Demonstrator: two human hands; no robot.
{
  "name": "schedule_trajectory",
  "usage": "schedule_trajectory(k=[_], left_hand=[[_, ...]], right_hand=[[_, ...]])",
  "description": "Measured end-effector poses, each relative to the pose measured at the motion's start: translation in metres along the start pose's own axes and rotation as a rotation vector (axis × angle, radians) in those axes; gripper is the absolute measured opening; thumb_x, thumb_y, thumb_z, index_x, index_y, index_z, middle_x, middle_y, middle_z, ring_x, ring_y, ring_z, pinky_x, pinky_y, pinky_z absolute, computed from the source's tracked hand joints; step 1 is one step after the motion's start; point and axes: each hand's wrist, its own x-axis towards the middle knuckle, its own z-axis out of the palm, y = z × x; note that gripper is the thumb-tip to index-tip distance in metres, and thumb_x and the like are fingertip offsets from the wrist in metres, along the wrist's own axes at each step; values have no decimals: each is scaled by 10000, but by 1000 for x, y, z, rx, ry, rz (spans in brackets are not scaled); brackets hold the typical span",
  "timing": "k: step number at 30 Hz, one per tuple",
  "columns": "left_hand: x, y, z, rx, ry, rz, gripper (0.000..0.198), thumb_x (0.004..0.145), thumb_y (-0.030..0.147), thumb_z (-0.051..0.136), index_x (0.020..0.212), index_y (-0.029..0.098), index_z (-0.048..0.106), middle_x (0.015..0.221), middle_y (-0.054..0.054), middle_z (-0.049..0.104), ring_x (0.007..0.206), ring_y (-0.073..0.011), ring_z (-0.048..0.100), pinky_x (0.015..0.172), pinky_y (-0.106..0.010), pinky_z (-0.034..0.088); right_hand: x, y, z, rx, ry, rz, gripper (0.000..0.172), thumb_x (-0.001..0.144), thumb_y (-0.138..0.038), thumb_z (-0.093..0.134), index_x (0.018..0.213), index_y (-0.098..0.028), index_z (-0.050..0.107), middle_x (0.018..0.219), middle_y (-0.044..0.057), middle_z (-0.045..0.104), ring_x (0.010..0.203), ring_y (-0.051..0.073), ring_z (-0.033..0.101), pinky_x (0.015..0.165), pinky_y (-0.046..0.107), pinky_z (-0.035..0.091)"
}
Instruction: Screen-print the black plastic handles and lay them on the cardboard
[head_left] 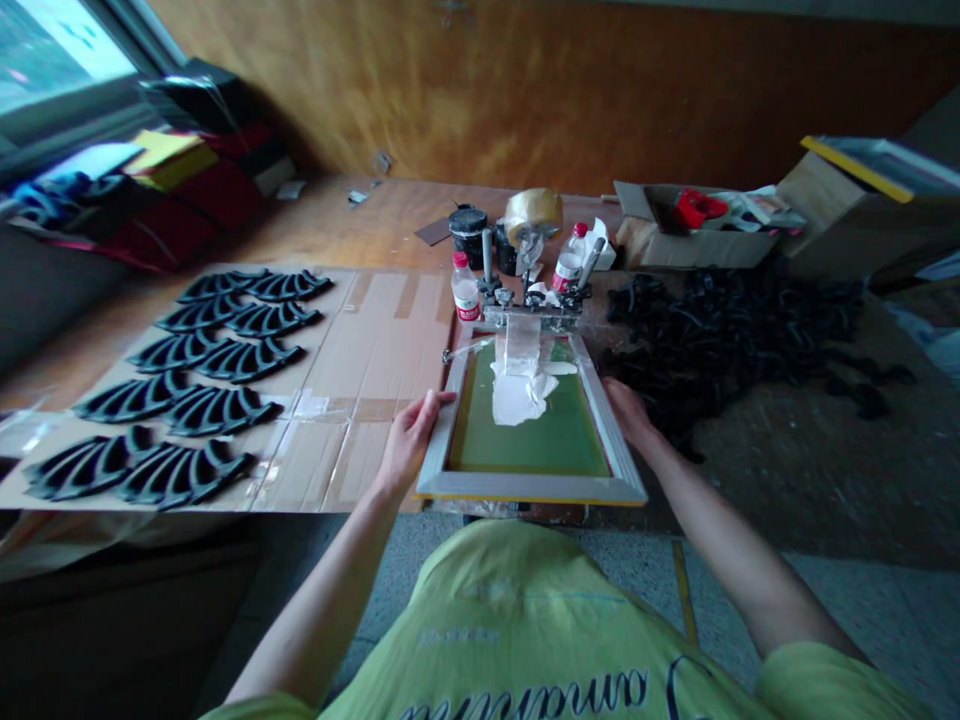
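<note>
Both grips, left hand [411,440] and right hand [628,415], are closed on the side rails of the screen frame [525,487] at the counter's [787,470] near edge; its pooled white ink [519,395] probably calls for level handling next.

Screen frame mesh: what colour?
Green mesh in the screen frame, white ink smeared at its far end; head view.

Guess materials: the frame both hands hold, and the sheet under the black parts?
The frame is probably aluminium: pale grey, matte, straight flat bars. The sheet looks like cardboard: dull brown, creased, with taped seams.
</note>
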Motion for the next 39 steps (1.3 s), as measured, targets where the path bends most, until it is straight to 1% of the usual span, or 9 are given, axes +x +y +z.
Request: schedule_trajectory(k=[5,7,10,12,20,26,30,33,39], left_hand=[[-1,-86,0,95,8,-124,746,766,592,673,1398,221,531,787,-6,640,622,-132,557,542,-215,410],[5,-102,-1,188,17,-120,706,804,579,637,1406,229,522,786,-4,634,622,-132,558,539,-214,405],[10,-111,-2,230,-14,-121,650,835,578,597,1375,219,547,822,-23,667,665,-148,593,565,-222,425],[11,-112,-2,228,-29,-127,625,842,578,588,1345,207,570,845,-36,687,697,-159,614,590,-230,442],[7,-107,1,198,-16,-134,554,838,574,597,1235,189,632,897,-50,709,743,-170,624,624,-240,452],[8,-108,-1,145,-10,-146,585,806,582,624,1209,158,631,815,-44,678,664,-153,593,568,-232,429],[7,-105,0,96,-13,-161,636,787,582,640,1245,143,604,775,-29,660,624,-139,568,540,-220,413],[6,-97,0,46,-26,-179,692,760,588,665,1282,142,578,789,-28,668,633,-139,578,550,-220,423],[0,-44,-6,-92,-57,-172,703,727,582,725,1296,192,589,676,31,608,524,-93,507,475,-189,349]], right_hand=[[51,-28,-10,-82,146,1,481,843,-274,718,1293,-149,600,1248,148,578,1046,248,609,907,363,514],[67,-55,5,-116,29,-92,491,798,-259,779,1244,-155,603,1237,157,569,1119,287,561,948,408,490],[67,-83,32,-171,-212,-131,186,851,-205,715,1013,-149,644,1001,121,646,989,267,589,865,380,493],[50,-89,42,-209,-294,-148,42,892,-149,625,929,-148,646,919,103,663,901,235,603,805,336,483],[5,-77,13,-90,-486,-498,187,837,-55,581,921,-184,687,927,36,695,881,181,625,734,260,444],[0,-85,30,-136,-261,-358,215,846,-55,569,986,-165,689,1015,75,699,912,195,630,749,278,453],[-18,-85,36,-96,-290,-416,188,861,-95,604,1009,-174,689,978,59,704,848,179,646,717,263,472],[5,-88,30,-48,-223,-314,163,875,-218,685,1037,-227,692,956,20,709,854,183,658,719,260,491],[91,-72,-6,-33,27,-17,602,852,-343,742,1407,-274,519,993,39,701,816,204,648,750,304,504]])
